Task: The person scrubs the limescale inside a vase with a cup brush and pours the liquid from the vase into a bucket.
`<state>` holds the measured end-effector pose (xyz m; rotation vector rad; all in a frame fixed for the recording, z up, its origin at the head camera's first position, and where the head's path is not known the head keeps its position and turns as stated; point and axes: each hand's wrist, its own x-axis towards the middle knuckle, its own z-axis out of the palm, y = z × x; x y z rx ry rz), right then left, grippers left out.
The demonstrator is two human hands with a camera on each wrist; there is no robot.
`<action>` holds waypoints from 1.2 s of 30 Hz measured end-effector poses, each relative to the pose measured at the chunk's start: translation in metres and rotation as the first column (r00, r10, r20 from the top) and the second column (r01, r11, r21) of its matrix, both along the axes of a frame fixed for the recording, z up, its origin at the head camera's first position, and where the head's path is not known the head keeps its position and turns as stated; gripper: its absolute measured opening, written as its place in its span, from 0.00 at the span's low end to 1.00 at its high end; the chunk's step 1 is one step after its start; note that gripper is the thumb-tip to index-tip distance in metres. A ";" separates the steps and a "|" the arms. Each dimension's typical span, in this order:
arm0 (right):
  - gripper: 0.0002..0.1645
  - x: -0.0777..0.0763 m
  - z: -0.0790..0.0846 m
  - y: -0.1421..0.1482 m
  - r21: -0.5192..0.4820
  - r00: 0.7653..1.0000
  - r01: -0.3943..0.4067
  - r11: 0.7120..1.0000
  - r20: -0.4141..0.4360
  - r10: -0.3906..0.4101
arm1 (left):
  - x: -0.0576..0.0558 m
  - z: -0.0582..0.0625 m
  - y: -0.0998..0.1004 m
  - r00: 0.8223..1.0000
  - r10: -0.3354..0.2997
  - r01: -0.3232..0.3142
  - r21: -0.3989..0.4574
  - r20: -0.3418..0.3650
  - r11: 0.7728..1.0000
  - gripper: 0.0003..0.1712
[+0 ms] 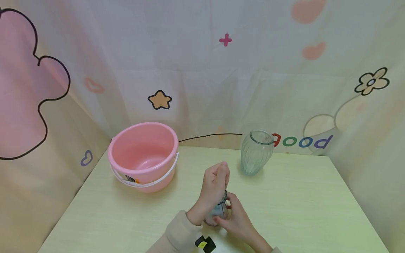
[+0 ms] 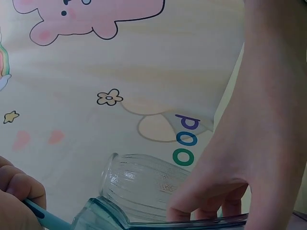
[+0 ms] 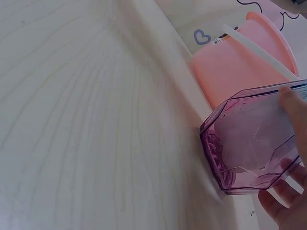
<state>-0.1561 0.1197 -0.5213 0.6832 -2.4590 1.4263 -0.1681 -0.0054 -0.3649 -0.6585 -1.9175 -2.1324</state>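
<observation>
My right hand (image 1: 238, 218) grips a faceted glass vase (image 1: 218, 211) low on its body, in the front middle of the table. The vase is purple at the base (image 3: 216, 158) and teal at the neck (image 2: 103, 213). Over its mouth my left hand (image 1: 216, 179) is curled round a light blue handle (image 2: 45, 215) that runs down into the neck. A pale, whitish shape (image 3: 254, 134) shows through the vase's wall in the right wrist view; cannot tell whether it is the handle's other end. The left forearm hides part of the vase in the head view.
A pink bucket (image 1: 143, 177) with a white handle stands at the back left. Behind and to the right stands a clear ribbed glass vase (image 1: 257, 154). A printed curtain (image 1: 196, 88) hangs round the table's (image 1: 303, 211) back and sides.
</observation>
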 end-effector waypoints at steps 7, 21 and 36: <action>0.44 0.001 0.000 0.001 -0.004 0.999 0.031 1.000 0.009 -0.030 | 0.002 0.002 0.002 1.000 -0.003 0.003 0.015 -0.004 1.000 0.20; 0.46 0.008 0.000 -0.002 -0.022 0.994 0.080 0.997 0.074 -0.078 | -0.014 -0.014 0.007 0.999 -0.008 0.008 0.006 -0.038 1.000 0.22; 0.48 0.010 0.002 -0.001 -0.024 0.979 0.072 0.997 0.192 -0.066 | -0.018 0.000 0.005 0.995 -0.028 0.028 -0.003 -0.095 1.000 0.21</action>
